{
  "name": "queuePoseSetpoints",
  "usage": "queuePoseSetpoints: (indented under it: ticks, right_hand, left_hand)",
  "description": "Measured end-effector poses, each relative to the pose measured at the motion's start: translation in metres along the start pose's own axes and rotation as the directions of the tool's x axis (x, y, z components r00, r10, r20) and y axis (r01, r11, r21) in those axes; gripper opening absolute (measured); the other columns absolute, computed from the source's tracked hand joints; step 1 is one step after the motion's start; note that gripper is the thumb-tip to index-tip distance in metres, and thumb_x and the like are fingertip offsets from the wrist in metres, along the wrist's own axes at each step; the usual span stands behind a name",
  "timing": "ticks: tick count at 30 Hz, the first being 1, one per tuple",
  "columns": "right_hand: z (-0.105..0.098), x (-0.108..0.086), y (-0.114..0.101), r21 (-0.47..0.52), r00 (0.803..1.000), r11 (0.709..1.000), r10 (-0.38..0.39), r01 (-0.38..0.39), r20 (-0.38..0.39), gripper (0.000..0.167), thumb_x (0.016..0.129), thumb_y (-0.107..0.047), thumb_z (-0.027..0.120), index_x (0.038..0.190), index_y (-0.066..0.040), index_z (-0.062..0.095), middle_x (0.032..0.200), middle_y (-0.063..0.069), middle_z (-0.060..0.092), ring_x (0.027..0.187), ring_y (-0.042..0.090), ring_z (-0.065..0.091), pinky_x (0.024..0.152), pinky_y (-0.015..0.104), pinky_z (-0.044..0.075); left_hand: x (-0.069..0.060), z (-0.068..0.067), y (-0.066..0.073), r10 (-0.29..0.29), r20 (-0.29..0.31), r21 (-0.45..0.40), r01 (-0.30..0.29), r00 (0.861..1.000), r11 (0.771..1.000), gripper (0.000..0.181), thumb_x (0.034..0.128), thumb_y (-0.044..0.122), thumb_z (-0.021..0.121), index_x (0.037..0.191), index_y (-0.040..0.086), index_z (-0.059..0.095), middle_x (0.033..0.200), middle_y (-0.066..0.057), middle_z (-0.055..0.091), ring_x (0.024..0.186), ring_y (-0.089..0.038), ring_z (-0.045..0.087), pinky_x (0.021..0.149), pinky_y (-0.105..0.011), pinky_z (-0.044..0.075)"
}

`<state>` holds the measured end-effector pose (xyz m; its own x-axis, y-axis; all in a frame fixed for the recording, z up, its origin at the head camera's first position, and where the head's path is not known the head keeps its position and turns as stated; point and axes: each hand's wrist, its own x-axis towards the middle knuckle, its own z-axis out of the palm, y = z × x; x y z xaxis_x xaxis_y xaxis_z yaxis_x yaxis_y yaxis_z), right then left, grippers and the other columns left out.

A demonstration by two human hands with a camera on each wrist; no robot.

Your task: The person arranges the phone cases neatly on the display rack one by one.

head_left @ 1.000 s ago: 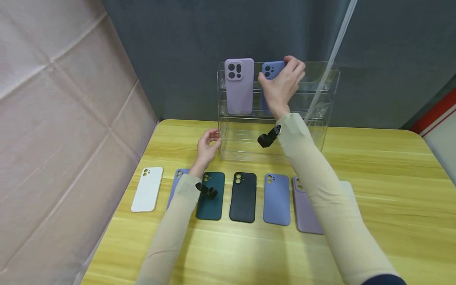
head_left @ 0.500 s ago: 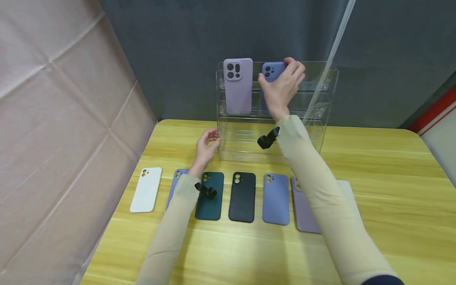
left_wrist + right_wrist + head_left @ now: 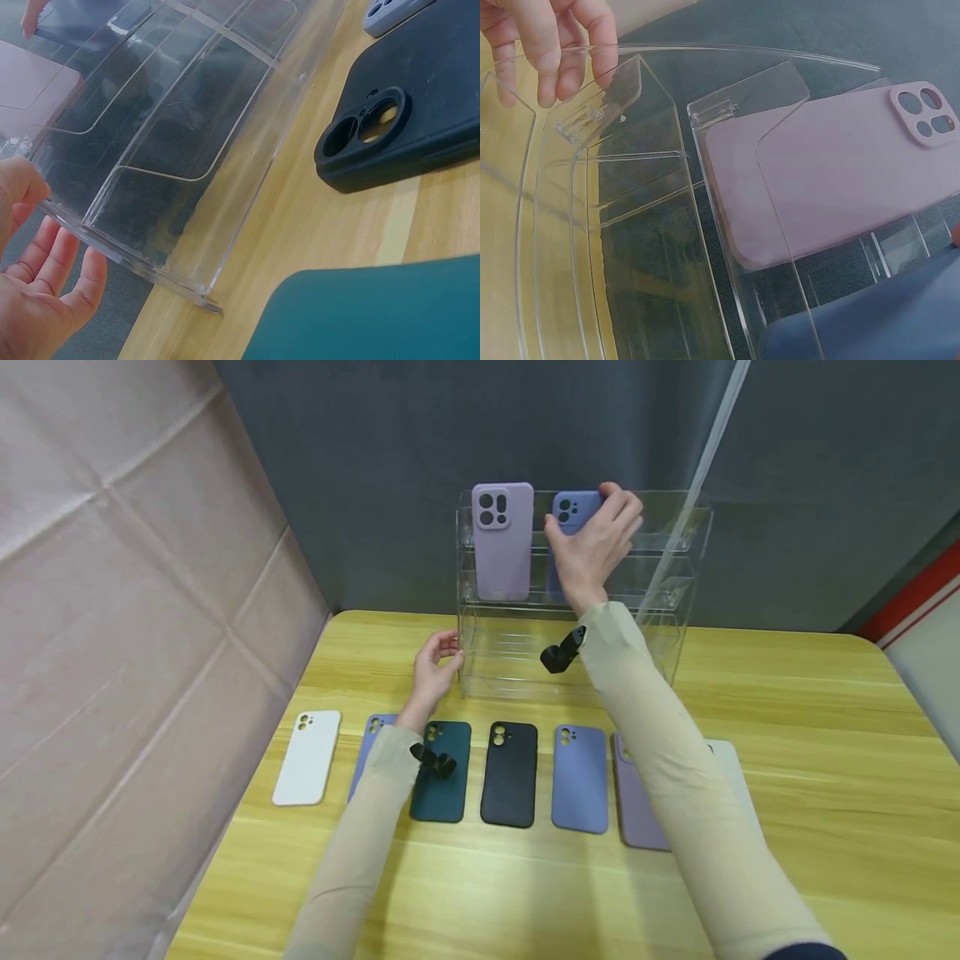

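Note:
A clear acrylic tiered display stand [image 3: 570, 677] stands at the back of the table. My left hand [image 3: 437, 667] holds its left side edge, thumb at the front and fingers at the side panel; the left wrist view shows this hand [image 3: 45, 292] up close. On the upper tier leans a light purple phone case [image 3: 504, 556], also large in the right wrist view. Right of it, a blue phone case [image 3: 567, 518] stands in the same tier. My right hand [image 3: 596, 547] grips it near the top by its two sides, covering much of it.
Across the table [image 3: 480, 893] lies a row of phone cases: white [image 3: 307, 758], blue partly under my left sleeve, dark green [image 3: 450, 793], black [image 3: 509, 774], blue [image 3: 580, 779], purple [image 3: 637, 802] and a pale one [image 3: 731, 768] partly hidden by my right arm. Behind hangs a grey curtain [image 3: 375, 485].
Almost nothing differs. Both hands stay at the stand and the blue phone case, and the cases keep their places; the view shifts only slightly.

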<state>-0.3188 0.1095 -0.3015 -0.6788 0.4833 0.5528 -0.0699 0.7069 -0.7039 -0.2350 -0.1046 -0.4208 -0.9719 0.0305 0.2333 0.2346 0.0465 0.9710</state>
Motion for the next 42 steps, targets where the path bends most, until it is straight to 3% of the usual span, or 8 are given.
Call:
queuePoseSetpoints:
  ticks: [5, 12, 23, 26, 34, 42]
  right_hand:
    - [-0.002, -0.002, 0.002, 0.015, 1.000, 1.000, -0.009, 0.009, 0.005, 0.067, 0.077, -0.042, 0.072, 0.130, -0.014, 0.040, 0.131, 0.003, 0.035, 0.119, 0.019, 0.032, 0.089, 0.030, 0.034]
    - [-0.010, -0.004, 0.001, 0.087, 0.994, 0.990, -0.108, 0.107, 0.002, 0.072, 0.077, -0.041, 0.073, 0.134, -0.013, 0.040, 0.137, 0.003, 0.032, 0.126, 0.017, 0.026, 0.098, 0.027, 0.027]
    - [-0.035, -0.018, 0.003, 0.239, 0.960, 0.932, -0.281, 0.273, -0.001, 0.065, 0.078, -0.031, 0.075, 0.129, -0.003, 0.044, 0.136, 0.013, 0.038, 0.128, 0.016, 0.029, 0.107, 0.024, 0.021]
    - [-0.040, -0.025, 0.006, 0.261, 0.955, 0.923, -0.296, 0.282, 0.015, 0.065, 0.077, -0.029, 0.076, 0.128, -0.003, 0.044, 0.135, 0.012, 0.038, 0.128, 0.016, 0.029, 0.106, 0.025, 0.023]
    - [-0.050, -0.049, 0.018, 0.324, 0.951, 0.911, -0.296, 0.255, 0.085, 0.068, 0.077, -0.026, 0.077, 0.129, 0.001, 0.043, 0.134, 0.015, 0.039, 0.125, 0.020, 0.031, 0.104, 0.030, 0.026]
    - [-0.062, -0.070, 0.034, 0.340, 0.929, 0.889, -0.357, 0.305, 0.099, 0.068, 0.078, -0.019, 0.076, 0.130, 0.008, 0.042, 0.133, 0.020, 0.043, 0.123, 0.028, 0.037, 0.105, 0.036, 0.025]
  left_hand:
    - [0.000, 0.000, 0.000, -0.007, -0.002, 0.009, 0.007, 1.000, 1.000, 0.035, 0.0870, -0.012, 0.053, 0.122, -0.017, 0.048, 0.111, -0.032, 0.051, 0.095, -0.027, 0.052, 0.093, -0.049, 0.040]
    - [0.001, 0.000, 0.000, -0.001, -0.003, -0.005, 0.000, 1.000, 1.000, 0.035, 0.0867, -0.013, 0.053, 0.121, -0.019, 0.047, 0.111, -0.034, 0.050, 0.097, -0.032, 0.050, 0.095, -0.050, 0.038]
    - [0.002, 0.000, -0.003, -0.001, -0.014, 0.006, 0.001, 1.000, 1.000, 0.034, 0.0867, -0.012, 0.053, 0.120, -0.015, 0.050, 0.110, -0.030, 0.052, 0.098, -0.035, 0.051, 0.095, -0.048, 0.039]
    - [0.003, 0.000, -0.003, -0.003, -0.016, 0.019, 0.004, 1.000, 1.000, 0.034, 0.0868, -0.011, 0.053, 0.120, -0.015, 0.050, 0.109, -0.028, 0.053, 0.097, -0.032, 0.052, 0.094, -0.048, 0.040]
    - [0.011, -0.004, -0.030, -0.005, -0.031, 0.003, 0.006, 1.000, 1.000, 0.034, 0.0874, -0.009, 0.055, 0.121, -0.010, 0.052, 0.110, -0.022, 0.055, 0.098, -0.028, 0.053, 0.095, -0.047, 0.040]
    - [0.010, -0.004, -0.032, -0.006, -0.051, 0.011, 0.006, 0.999, 1.000, 0.032, 0.0871, -0.007, 0.056, 0.119, -0.006, 0.054, 0.105, -0.014, 0.056, 0.093, -0.019, 0.053, 0.092, -0.043, 0.042]
